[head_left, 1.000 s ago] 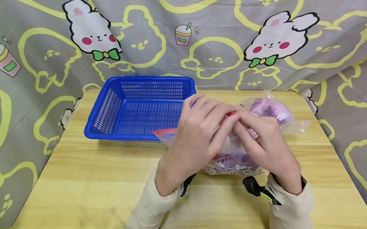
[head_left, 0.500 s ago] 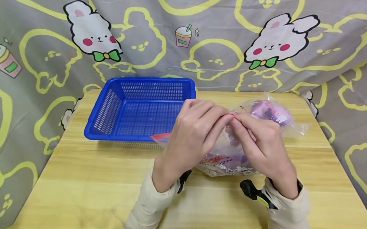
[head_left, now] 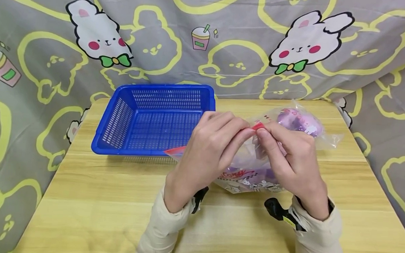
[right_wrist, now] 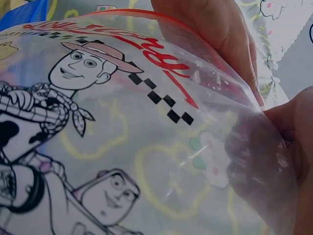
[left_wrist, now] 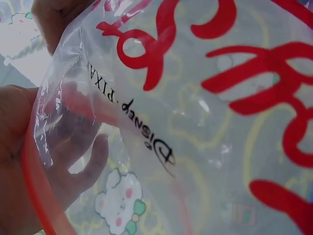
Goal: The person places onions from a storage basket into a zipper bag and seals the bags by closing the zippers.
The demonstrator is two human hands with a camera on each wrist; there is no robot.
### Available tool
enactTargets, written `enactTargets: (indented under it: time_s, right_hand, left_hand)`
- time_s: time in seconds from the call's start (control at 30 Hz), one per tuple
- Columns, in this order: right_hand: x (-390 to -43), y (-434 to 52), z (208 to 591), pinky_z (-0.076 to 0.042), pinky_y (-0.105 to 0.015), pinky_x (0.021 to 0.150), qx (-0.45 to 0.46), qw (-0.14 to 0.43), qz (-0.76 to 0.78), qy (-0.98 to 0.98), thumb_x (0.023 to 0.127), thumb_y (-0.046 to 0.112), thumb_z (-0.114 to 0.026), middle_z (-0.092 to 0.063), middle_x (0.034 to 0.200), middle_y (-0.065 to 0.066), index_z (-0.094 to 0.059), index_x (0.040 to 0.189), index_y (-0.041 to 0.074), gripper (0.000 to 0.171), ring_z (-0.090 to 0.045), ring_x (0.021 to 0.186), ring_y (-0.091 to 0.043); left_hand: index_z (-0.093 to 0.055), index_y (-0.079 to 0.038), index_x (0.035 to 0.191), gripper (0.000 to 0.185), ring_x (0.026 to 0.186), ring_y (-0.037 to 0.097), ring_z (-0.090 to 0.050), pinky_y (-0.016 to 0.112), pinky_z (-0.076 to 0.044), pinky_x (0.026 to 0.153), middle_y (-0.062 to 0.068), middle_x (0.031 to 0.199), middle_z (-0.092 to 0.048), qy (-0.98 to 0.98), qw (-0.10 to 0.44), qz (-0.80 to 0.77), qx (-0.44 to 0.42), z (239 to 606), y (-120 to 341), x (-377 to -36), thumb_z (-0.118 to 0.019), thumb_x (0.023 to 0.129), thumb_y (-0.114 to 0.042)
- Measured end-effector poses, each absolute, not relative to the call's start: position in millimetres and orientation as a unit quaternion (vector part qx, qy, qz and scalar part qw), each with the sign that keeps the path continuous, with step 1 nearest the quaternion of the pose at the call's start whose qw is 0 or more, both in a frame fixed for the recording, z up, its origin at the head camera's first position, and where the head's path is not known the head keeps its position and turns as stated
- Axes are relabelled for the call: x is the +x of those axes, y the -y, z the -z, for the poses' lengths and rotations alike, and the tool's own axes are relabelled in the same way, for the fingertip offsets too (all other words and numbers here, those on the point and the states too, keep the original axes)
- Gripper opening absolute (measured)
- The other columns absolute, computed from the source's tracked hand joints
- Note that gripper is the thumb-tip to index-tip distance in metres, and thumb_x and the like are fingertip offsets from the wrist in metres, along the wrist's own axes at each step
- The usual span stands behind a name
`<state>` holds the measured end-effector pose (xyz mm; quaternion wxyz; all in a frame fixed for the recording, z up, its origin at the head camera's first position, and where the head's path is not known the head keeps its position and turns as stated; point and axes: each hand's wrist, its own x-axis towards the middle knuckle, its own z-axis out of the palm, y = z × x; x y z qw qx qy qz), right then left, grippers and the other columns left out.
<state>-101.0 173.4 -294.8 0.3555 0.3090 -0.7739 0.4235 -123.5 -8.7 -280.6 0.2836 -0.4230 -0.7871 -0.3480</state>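
A clear zip bag (head_left: pixel 251 174) printed with cartoon figures and red lettering stands on the wooden table (head_left: pixel 94 197); something purple shows inside it. My left hand (head_left: pixel 209 149) and right hand (head_left: pixel 286 156) pinch its red zip strip (head_left: pixel 258 126) at the top, fingertips nearly meeting. The left wrist view is filled by the bag (left_wrist: pixel 195 117), with my fingers (left_wrist: pixel 73 152) showing through the plastic. In the right wrist view the printed bag (right_wrist: pixel 122 137) covers the frame, and my fingers (right_wrist: pixel 264 156) grip its red edge.
A blue slotted basket (head_left: pixel 121 115) sits at the back left of the table, with nothing in it. A second clear bag with a purple item (head_left: pixel 299 121) lies behind my right hand. A cartoon-print cloth (head_left: pixel 206 40) hangs behind the table.
My hands have shifted slightly and lifted the bag's top a little; the right fingertips now pinch the red strip just right of the left ones. The basket has not moved.
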Motion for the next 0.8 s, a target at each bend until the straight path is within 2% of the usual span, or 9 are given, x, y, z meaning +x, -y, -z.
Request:
enactTargets:
  time_s: [0.23, 0.47, 0.8]
  right_hand:
    - [-101.9, -175.0, 295.5, -0.036, -0.016, 0.054, 0.289, 0.376, -0.432, 0.767, 0.103, 0.029, -0.054, -0.055, 0.061, 0.001, -0.07, 0.082, -0.003, 0.042, -0.045, 0.054, -0.004]
    - [-102.8, -178.5, 295.4, -0.039, -0.013, 0.057, 0.274, 0.384, -0.444, 0.762, 0.102, 0.029, -0.056, -0.056, 0.06, -0.002, -0.068, 0.079, -0.004, 0.042, -0.048, 0.055, -0.004]
    - [-103.1, -181.2, 292.6, -0.032, -0.014, 0.053, 0.27, 0.391, -0.46, 0.75, 0.101, 0.018, -0.058, -0.052, 0.058, 0.0, -0.063, 0.074, -0.004, 0.035, -0.045, 0.054, -0.005]
  left_hand:
    - [-0.071, -0.009, 0.095, 0.016, 0.086, 0.011, -0.06, 0.028, -0.042, 0.088, -0.002, 0.088, -0.067, 0.787, 0.281, 0.347, -0.427, 279.8, 10.7, -123.9, -0.059, 0.101, -0.018]
    - [-0.071, -0.008, 0.097, 0.016, 0.086, 0.011, -0.06, 0.029, -0.042, 0.088, -0.002, 0.089, -0.067, 0.789, 0.277, 0.342, -0.429, 281.0, 11.6, -124.9, -0.059, 0.101, -0.017]
    - [-0.071, -0.009, 0.097, 0.015, 0.086, 0.011, -0.059, 0.03, -0.042, 0.087, -0.001, 0.089, -0.066, 0.787, 0.275, 0.35, -0.428, 280.8, 14.4, -126.4, -0.06, 0.101, -0.018]
